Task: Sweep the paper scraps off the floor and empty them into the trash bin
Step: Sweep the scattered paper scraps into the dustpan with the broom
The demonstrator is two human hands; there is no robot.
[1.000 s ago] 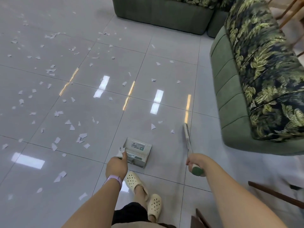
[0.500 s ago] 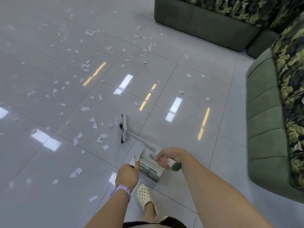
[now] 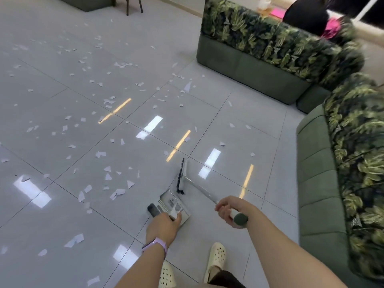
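Several white paper scraps [image 3: 108,175] lie scattered over the glossy grey tile floor [image 3: 62,204], mostly to the left and ahead. My left hand [image 3: 163,226] grips the handle of a light grey dustpan [image 3: 173,203] that hangs low near the floor in front of my feet. My right hand [image 3: 228,210] holds the green-ended handle of a broom [image 3: 181,176]. Its dark bristle head stands on the floor just beyond the dustpan's mouth. No trash bin is in view.
Green sofas with leaf-print cushions run along the right side [image 3: 342,173] and the back right [image 3: 259,59]. A person in black sits behind the far sofa [image 3: 305,13]. Dark chair legs [image 3: 135,5] stand at the top. My feet in cream clogs [image 3: 216,258] are below.
The view has turned left and tilted up, showing more sofa. The broom head has swung from left of the dustpan to just beyond its mouth. Both hands keep their holds.
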